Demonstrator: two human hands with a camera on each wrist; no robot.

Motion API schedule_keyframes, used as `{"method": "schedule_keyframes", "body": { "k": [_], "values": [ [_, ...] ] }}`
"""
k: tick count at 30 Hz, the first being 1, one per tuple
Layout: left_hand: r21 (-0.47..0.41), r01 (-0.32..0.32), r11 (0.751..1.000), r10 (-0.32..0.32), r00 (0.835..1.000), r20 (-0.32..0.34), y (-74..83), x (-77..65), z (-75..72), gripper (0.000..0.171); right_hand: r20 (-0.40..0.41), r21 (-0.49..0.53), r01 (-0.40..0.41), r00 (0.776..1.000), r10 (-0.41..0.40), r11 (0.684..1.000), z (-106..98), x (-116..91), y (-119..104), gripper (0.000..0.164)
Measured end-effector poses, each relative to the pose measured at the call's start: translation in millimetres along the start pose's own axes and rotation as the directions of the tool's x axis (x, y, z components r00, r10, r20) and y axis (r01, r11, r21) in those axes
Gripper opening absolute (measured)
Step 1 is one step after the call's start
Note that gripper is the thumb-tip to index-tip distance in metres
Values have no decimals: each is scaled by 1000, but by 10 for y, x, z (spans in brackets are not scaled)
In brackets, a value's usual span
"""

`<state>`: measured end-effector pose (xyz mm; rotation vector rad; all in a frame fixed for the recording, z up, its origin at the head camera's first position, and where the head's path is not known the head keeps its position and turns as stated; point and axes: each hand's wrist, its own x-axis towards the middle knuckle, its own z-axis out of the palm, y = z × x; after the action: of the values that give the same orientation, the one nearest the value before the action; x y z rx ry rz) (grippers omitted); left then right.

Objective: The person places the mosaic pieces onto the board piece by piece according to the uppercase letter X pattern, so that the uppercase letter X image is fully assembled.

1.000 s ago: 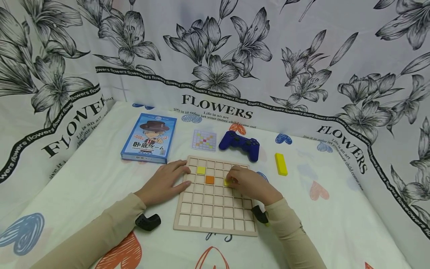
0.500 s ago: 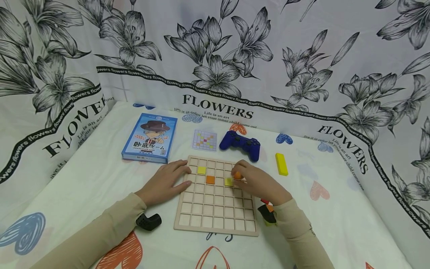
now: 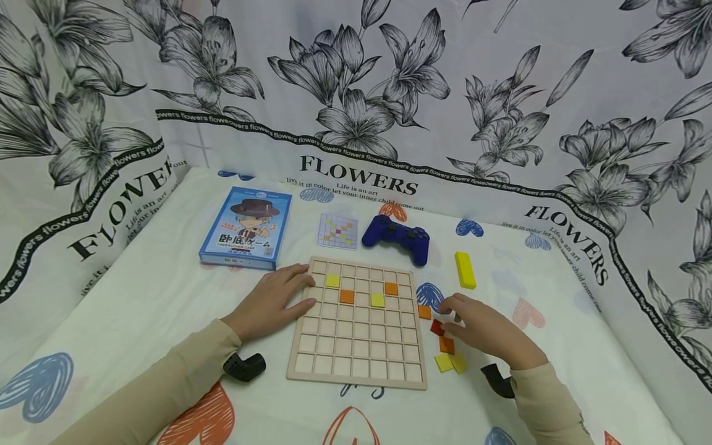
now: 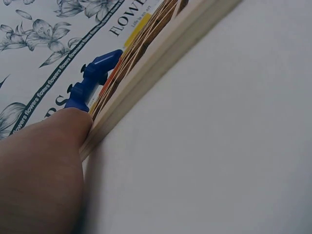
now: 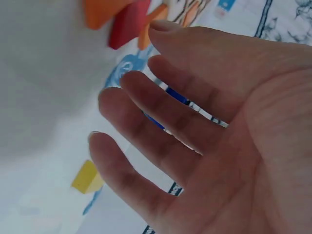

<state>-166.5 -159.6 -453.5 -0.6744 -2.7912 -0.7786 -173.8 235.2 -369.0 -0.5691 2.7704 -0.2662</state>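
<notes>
Board: my wooden grid board (image 3: 361,348) sits right between my hands, with yellow tiles (image 3: 377,300) and orange tiles (image 3: 347,296) in its far part, going yellow, orange, yellow, orange from left to right
Left hand (image 3: 268,304): fingers relaxed and spread, resting against the board's left edge
Right hand (image 3: 489,329): fingers spread and a bit bent, at the loose pile beside the board's right edge; thumb's right by a red tile (image 3: 437,327), can't tell if it's touching
Loose pile: that red one, two orange, two yellow
Past the board: blue Undercover Game box (image 3: 246,228), pattern card (image 3: 337,232), dark blue game controller (image 3: 397,240), yellow block (image 3: 465,270) off to the right
Surface: white cloth (image 3: 584,358) with red and blue hearts
Room: white curtain (image 3: 478,37) around the back and sides, black lilies plus "FLOWERS" lettering
</notes>
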Motion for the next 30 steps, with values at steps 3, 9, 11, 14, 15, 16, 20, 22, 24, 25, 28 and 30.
{"method": "schedule_keyframes", "body": {
  "k": [3,9,11,14,15,16,20,22,24,25,28,30],
  "values": [
    [2,7,1000,-7,1000,5,-9,0,-2,38,37,43,-46,998,45,998,33,-24,43,22],
    [-3,10,1000,-10,1000,11,-9,-3,-2,39,38,80,-18,999,15,997,83,-4,47,19],
    [-4,14,1000,-14,1000,20,-9,-1,-2,39,33,78,-1,999,-2,997,88,3,42,18],
    [-5,19,1000,-19,999,35,-6,6,-2,39,36,83,-11,999,8,996,88,7,32,16],
    [-5,18,1000,-17,999,39,-5,9,-3,39,38,83,-17,999,13,996,89,9,30,16],
    [-5,20,1000,-20,999,42,-3,9,-5,39,41,83,-23,999,19,996,88,9,24,15],
    [-3,16,1000,-15,999,42,-2,9,-8,39,35,61,-26,999,24,998,98,15,17,14],
    [-4,16,1000,-16,999,40,-5,9,-6,39,28,46,-21,999,20,999,112,19,18,14],
    [-5,17,1000,-17,999,37,-7,8,-6,39,22,35,-15,1000,14,999,125,25,15,13],
    [-5,16,1000,-16,999,37,-7,8,-6,39,20,31,-16,1000,15,999,131,28,13,13],
    [-2,13,1000,-13,999,34,-7,9,-6,39,24,26,-31,999,31,999,142,41,-4,14],
    [-3,12,1000,-12,999,33,-7,9,-6,39,29,25,-44,999,43,999,140,46,-17,15]
  ]
}}
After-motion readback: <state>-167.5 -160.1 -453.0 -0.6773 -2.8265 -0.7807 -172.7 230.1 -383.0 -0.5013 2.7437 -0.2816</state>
